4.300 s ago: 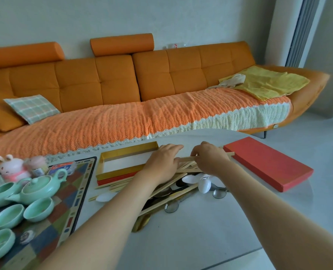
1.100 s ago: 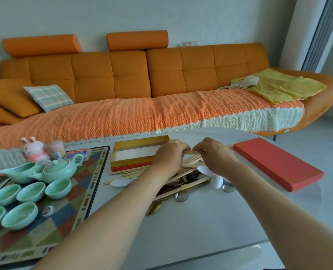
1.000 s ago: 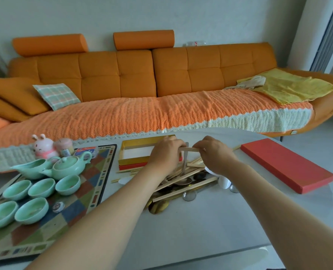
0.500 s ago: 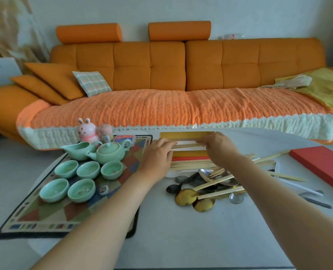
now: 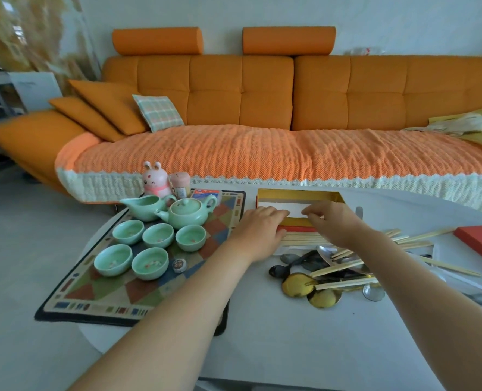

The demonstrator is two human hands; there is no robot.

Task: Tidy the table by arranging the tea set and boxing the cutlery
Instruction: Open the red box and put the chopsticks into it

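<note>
Fingers (image 5: 279, 214) over gold box (image 5: 299, 194) (white table (image 5: 276, 342), orange sofa (image 5: 262, 94))

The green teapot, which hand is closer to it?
The left hand is closer. It rests just right of the teapot, past the mat's edge by the box. The right hand is farther right, over the box's front.

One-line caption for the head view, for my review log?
Both hands at the gold box; chopsticks and spoons still outside.
</note>
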